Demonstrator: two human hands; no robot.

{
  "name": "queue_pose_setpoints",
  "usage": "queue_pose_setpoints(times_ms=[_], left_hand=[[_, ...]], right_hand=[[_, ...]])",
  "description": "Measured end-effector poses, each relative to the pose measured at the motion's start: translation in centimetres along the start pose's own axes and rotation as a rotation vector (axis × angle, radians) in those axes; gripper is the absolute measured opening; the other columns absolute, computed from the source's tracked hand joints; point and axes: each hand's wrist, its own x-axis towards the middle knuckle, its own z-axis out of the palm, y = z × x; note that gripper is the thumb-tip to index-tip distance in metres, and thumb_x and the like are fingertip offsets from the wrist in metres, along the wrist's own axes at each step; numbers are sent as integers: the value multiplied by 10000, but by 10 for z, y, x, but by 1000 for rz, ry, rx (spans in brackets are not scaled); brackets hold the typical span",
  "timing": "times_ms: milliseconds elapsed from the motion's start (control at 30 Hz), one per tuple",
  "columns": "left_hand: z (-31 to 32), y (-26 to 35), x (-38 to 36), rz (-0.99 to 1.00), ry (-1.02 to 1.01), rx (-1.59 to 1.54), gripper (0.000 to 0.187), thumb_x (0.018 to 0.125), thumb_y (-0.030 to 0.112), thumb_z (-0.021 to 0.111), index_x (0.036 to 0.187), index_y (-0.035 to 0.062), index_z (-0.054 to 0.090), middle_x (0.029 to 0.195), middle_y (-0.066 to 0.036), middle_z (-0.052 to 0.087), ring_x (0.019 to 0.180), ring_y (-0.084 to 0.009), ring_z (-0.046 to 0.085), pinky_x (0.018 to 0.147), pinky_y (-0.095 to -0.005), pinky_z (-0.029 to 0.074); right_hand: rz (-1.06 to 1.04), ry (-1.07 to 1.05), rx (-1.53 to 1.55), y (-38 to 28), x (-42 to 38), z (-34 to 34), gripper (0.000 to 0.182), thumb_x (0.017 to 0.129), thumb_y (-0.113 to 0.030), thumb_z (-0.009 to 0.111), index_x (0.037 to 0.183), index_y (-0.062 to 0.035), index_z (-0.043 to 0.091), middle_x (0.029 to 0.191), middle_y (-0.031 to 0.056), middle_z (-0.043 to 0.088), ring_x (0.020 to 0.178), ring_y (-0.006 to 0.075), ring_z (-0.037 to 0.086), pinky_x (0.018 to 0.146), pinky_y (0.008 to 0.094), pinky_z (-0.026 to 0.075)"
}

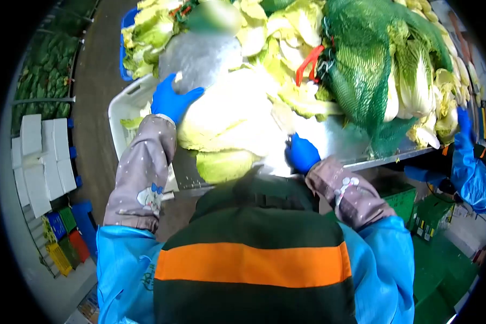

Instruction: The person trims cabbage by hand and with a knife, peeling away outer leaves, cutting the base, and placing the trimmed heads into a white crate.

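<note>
Both my hands wear blue gloves. My left hand [174, 100] has its fingers spread against the upper left side of a large pale cabbage [221, 116], which lies on the metal table. At the cabbage's right, my right hand [303, 153] is closed round the handle of a knife [282, 117], whose pale blade points up and away from me. Glare washes out part of the cabbage and blade. A loose yellow-green leaf [227, 164] lies below the cabbage, near the table's front edge.
Behind lie loose leaves [294, 27]. Green net bags of cabbages [362, 70] fill the right side. A white crate [116, 110] and a blue crate [125, 48] stand at left. A co-worker's blue sleeve [466, 173] shows at far right.
</note>
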Motion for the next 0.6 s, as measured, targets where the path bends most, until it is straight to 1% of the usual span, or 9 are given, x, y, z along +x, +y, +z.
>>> queue_pose_setpoints(times_ms=[67, 167, 267, 333, 367, 400, 467, 533, 600], left_hand=[[16, 44, -8, 407, -39, 143, 1016, 584, 408, 809, 1362, 16, 285, 1329, -218, 398, 1219, -323, 411, 1009, -438, 340], [40, 92, -18, 313, -136, 830, 1199, 535, 484, 811, 1409, 20, 134, 1387, -194, 335, 1253, -315, 375, 994, -408, 351], [35, 29, 70, 263, -198, 245, 1147, 544, 484, 804, 1407, 56, 182, 1353, -176, 399, 1214, -266, 433, 974, -347, 384], [18, -18, 125, 161, -582, -56, 1055, 588, 462, 794, 1383, 28, 252, 1332, -146, 437, 1159, -233, 484, 959, -332, 402], [-15, 30, 62, 120, -395, 40, 749, 772, 362, 684, 1344, 18, 343, 1325, -109, 454, 1132, -195, 499, 953, -317, 405], [-24, 33, 43, 150, -286, -10, 694, 796, 337, 652, 1337, 22, 353, 1308, -106, 463, 1124, -193, 501, 950, -318, 407], [-29, 33, 7, 202, -236, -403, 585, 843, 285, 590, 1322, 30, 371, 1275, -100, 482, 1108, -189, 505, 946, -320, 411], [-28, 37, -32, 189, -332, -877, 481, 891, 234, 528, 1308, 39, 389, 1242, -94, 501, 1092, -185, 509, 941, -321, 415], [-16, 32, -56, 152, -426, -1205, 385, 938, 183, 465, 1294, 47, 407, 1209, -89, 520, 1076, -181, 513, 936, -323, 419]], right_hand=[[11, -26, -34, -4, 0, -3, 268, 835, -218, 498, 1033, -40, 526, 763, 208, 622, 701, 382, 605, 631, 476, 472], [-12, 54, -25, -3, -1, 3, 269, 832, -220, 500, 1030, -40, 525, 757, 208, 622, 696, 382, 605, 625, 477, 473], [9, 76, -10, -8, -5, 3, 266, 832, -220, 498, 1028, -42, 523, 769, 213, 624, 708, 392, 605, 640, 477, 477], [72, 36, 10, -7, -7, 0, 282, 829, -216, 495, 1052, -49, 540, 792, 225, 622, 724, 404, 599, 657, 478, 479], [106, 63, 51, -5, -10, -4, 302, 827, -246, 495, 1058, -62, 558, 810, 230, 624, 744, 399, 603, 670, 460, 485], [142, 98, 104, -3, -10, -5, 322, 826, -275, 496, 1065, -75, 576, 828, 235, 626, 764, 395, 608, 683, 443, 492], [241, 112, 508, 14, -9, 1, 335, 790, -279, 564, 1024, -48, 627, 804, 202, 643, 720, 310, 633, 690, 376, 494], [63, 299, 766, 19, -17, -13, 238, 775, -197, 609, 935, -30, 662, 706, 92, 629, 628, 152, 577, 612, 304, 472], [58, 231, 1083, -40, -44, -82, 169, 798, -100, 622, 951, -39, 659, 623, -27, 531, 539, 21, 451, 461, 182, 353]])
